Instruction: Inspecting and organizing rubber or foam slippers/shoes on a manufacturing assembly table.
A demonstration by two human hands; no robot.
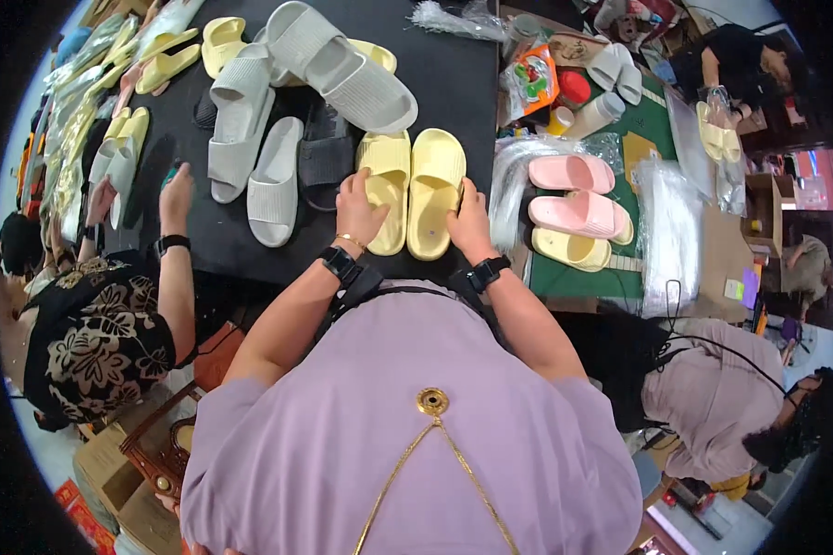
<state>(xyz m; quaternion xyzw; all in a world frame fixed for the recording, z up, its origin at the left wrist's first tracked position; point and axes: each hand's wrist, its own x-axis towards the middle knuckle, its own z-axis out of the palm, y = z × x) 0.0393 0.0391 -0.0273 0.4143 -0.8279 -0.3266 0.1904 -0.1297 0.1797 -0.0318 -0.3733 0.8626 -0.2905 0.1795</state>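
Two pale yellow slide slippers lie side by side at the near edge of the black table, toes pointing away from me. My left hand (pixel 361 211) is closed on the outer edge of the left yellow slipper (pixel 391 157), thumb over its footbed. On the other side, my right hand (pixel 470 220) grips the outer edge of the right yellow slipper (pixel 436 171); some of its fingers are hidden. A black slipper (pixel 326 153) lies just left of the pair. Beyond them, large grey slippers (pixel 370 92) are heaped over more yellow ones.
Grey slippers (pixel 276 185) lie left on the black table (pixel 458 65). A co-worker's hand (pixel 176 199) reaches in at the left. To the right, a green table (pixel 640 125) holds pink slippers (pixel 578 215), clear plastic bags (pixel 668 231) and a red-lidded jar (pixel 574 88). Another person (pixel 713 379) sits there.
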